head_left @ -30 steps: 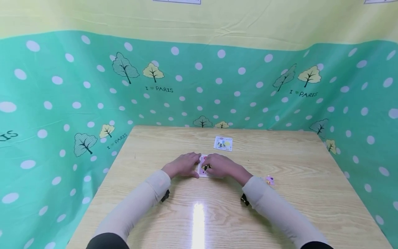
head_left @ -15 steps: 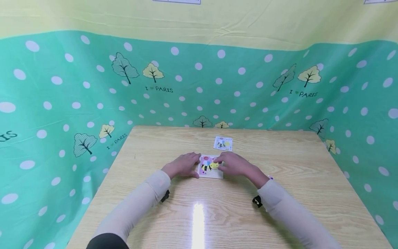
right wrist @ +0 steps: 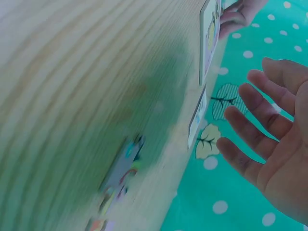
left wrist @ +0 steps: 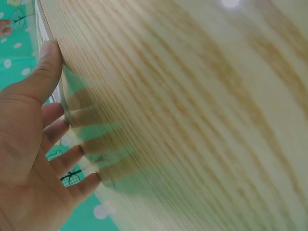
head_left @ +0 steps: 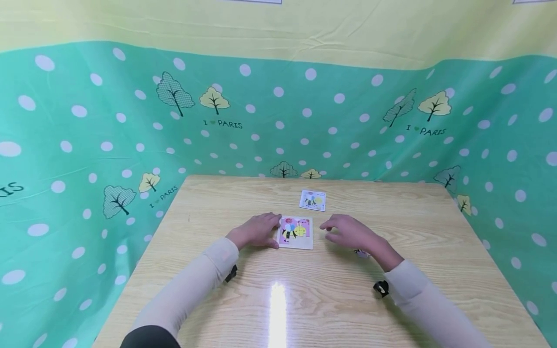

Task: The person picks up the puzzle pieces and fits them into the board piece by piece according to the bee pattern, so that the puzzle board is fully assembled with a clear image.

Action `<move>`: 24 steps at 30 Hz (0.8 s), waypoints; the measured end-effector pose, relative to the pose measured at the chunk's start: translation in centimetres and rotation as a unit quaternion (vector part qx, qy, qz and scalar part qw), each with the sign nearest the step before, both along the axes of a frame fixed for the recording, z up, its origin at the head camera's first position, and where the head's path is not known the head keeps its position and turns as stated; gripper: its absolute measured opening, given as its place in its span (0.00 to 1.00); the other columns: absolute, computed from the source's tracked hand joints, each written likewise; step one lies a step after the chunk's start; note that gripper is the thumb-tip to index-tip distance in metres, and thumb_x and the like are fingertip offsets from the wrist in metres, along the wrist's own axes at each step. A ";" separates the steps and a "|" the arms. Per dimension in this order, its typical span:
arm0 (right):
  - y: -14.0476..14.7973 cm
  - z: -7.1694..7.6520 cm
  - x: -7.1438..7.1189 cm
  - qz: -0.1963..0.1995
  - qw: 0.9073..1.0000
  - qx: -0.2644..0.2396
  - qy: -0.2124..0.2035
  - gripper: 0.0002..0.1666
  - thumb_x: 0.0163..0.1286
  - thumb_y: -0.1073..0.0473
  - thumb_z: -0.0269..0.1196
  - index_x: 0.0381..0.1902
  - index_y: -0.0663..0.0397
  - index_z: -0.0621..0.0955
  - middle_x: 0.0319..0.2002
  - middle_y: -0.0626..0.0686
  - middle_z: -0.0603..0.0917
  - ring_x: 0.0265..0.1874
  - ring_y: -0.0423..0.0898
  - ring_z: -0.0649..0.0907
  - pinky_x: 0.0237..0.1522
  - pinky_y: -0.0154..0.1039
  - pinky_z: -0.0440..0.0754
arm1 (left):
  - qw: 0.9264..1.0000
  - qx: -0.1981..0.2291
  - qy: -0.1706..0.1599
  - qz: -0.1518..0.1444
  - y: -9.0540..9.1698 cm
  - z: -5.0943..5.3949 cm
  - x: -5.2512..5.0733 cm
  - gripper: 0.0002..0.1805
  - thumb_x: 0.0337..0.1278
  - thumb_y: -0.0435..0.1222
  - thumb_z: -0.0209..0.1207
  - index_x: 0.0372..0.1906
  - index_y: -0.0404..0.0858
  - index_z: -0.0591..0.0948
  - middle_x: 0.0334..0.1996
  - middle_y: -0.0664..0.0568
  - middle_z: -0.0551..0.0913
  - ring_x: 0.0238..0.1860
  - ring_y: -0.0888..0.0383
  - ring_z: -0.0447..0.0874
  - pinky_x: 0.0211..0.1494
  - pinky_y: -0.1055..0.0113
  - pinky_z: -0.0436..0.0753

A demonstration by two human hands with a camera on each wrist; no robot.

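A square puzzle board (head_left: 296,242) with a pale frame and a bee picture lies flat at mid-table. My left hand (head_left: 257,230) rests at its left side, thumb and fingers spread along the edge; in the left wrist view the thumb (left wrist: 47,65) touches that edge. To the right of the board, my right hand (head_left: 350,232) is above the table with loosely bent fingers and nothing in them. Partly hidden under its wrist are loose puzzle pieces (head_left: 361,253), blurred in the right wrist view, where a grey-sided piece (right wrist: 118,166) shows.
Behind the board lies a smaller card (head_left: 312,200) with a matching bee picture. The wooden table (head_left: 322,299) carries a bright light reflection at the front. A green dotted curtain (head_left: 278,106) surrounds its back and sides.
My right hand has drawn off the board to the right, uncovering the bee picture; a yellow head and pink right part now show there. My left hand has stayed put.
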State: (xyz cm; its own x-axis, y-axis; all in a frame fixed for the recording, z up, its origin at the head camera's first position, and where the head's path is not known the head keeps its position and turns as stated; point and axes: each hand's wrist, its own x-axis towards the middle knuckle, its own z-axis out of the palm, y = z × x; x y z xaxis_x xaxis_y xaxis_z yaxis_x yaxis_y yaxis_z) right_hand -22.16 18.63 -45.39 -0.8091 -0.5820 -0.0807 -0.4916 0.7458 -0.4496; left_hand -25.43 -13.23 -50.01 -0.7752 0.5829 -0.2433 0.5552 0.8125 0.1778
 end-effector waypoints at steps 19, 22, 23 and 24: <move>5.9 -1.9 2.2 -0.020 0.999 0.021 0.014 0.14 0.67 0.61 0.68 0.50 0.57 0.88 0.38 0.46 0.89 0.38 0.39 0.84 0.43 0.39 0.85 | 1.000 0.001 -0.007 0.008 0.0 -0.1 -0.1 0.58 0.53 0.64 0.66 0.80 0.37 0.57 0.79 0.45 0.62 0.81 0.45 0.57 0.82 0.46 0.61; 6.8 -2.1 2.6 -0.021 0.999 0.023 0.025 0.14 0.65 0.61 0.71 0.48 0.58 0.88 0.38 0.47 0.88 0.38 0.42 0.84 0.42 0.41 0.84 | 1.000 0.001 -0.009 0.008 0.0 -0.1 -0.1 0.58 0.54 0.64 0.65 0.80 0.37 0.56 0.79 0.46 0.62 0.81 0.45 0.57 0.83 0.46 0.61; 7.1 -2.2 2.8 -0.022 0.999 0.026 0.029 0.15 0.64 0.61 0.71 0.48 0.58 0.88 0.38 0.47 0.88 0.39 0.43 0.83 0.43 0.42 0.84 | 1.000 0.001 -0.009 0.008 0.0 0.0 -0.1 0.58 0.54 0.64 0.65 0.80 0.37 0.56 0.79 0.45 0.62 0.81 0.45 0.57 0.83 0.47 0.61; 7.4 -2.2 2.9 -0.023 0.999 0.030 0.035 0.15 0.64 0.60 0.72 0.48 0.58 0.88 0.37 0.46 0.88 0.39 0.45 0.83 0.43 0.44 0.84 | 1.000 0.001 -0.008 0.007 0.0 0.0 -0.1 0.58 0.54 0.64 0.65 0.80 0.36 0.56 0.79 0.45 0.62 0.81 0.45 0.57 0.83 0.47 0.61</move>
